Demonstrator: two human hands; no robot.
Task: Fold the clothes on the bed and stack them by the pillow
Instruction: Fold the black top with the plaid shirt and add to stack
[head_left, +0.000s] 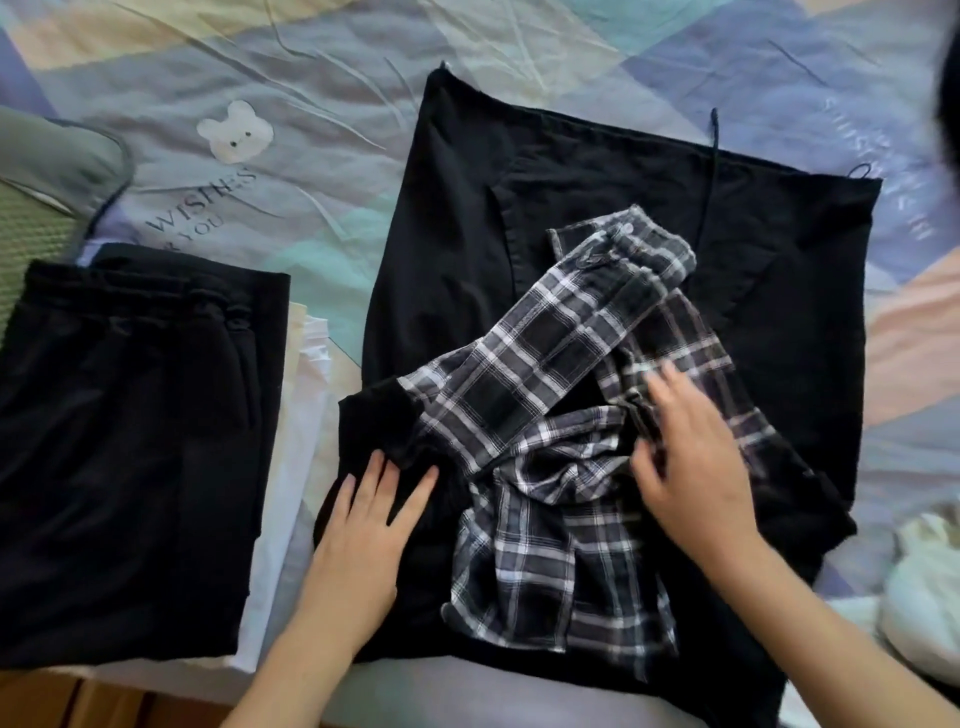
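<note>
Pastel patchwork bedsheet (322, 171) spreads under everything we see; a black garment with plaid sleeves (545, 364) lies at the middle; our left hand (363, 525) presses flat on its black part, fingers spread; our right hand (691, 457) rests on the plaid, fingers loosely bent, blurred; folded black trousers (130, 441) top a stack beside the green pillow (47, 171).

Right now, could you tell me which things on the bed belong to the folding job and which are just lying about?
Part of the job:
- black garment, spread flat
- plaid shirt, crumpled on it
- left hand, flat on black fabric
- right hand, on the plaid
- folded stack, black trousers on top
- green pillow, beside the stack

Just lying about:
- bear-print bedsheet
- whitish bundle, right edge; possibly laundry
</note>
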